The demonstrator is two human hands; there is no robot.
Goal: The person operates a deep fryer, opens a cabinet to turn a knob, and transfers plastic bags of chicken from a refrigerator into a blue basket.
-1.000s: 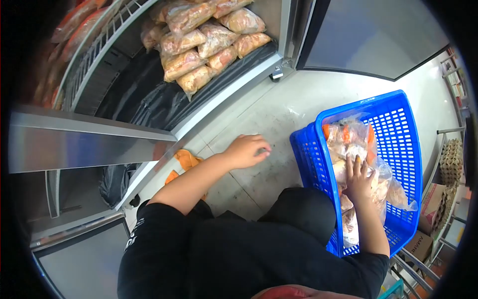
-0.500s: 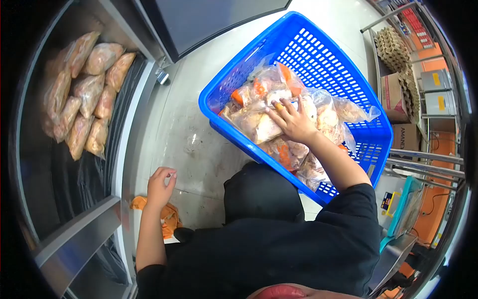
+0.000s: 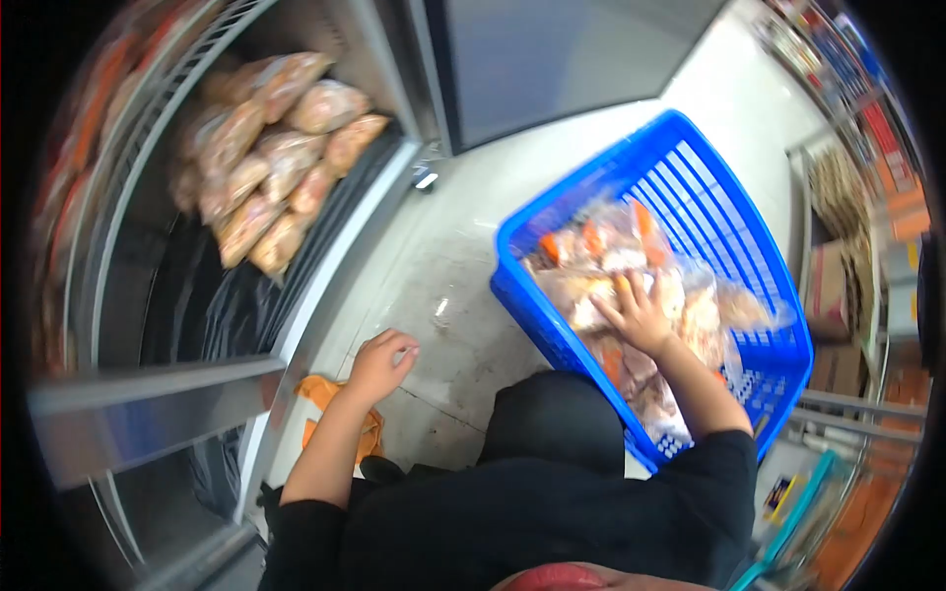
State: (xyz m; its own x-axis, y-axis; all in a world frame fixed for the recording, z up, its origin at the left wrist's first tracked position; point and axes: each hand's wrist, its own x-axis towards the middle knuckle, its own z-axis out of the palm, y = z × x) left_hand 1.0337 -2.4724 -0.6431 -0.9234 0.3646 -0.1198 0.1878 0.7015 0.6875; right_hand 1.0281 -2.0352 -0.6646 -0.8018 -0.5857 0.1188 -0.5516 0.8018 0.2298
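A blue plastic basket stands on the floor, with several clear bags of meat inside, some showing orange parts. My right hand lies on top of these bags with its fingers spread, touching the plastic. Over the floor between the cabinet and the basket hangs my left hand, its fingers loosely curled and apart, holding nothing. More bagged meat is piled inside the open steel cabinet at the left, on black plastic sheeting.
An open cabinet door stands at the top. Orange cloth lies on the floor by the cabinet's edge. Metal shelving with egg trays and a cardboard box lines the right side. A steel bar crosses the cabinet's front.
The view has turned, so cabinet and basket appear farther right and lower, and more of the cabinet's upper shelf shows. My right hand stays on the bags; my left hand remains empty.
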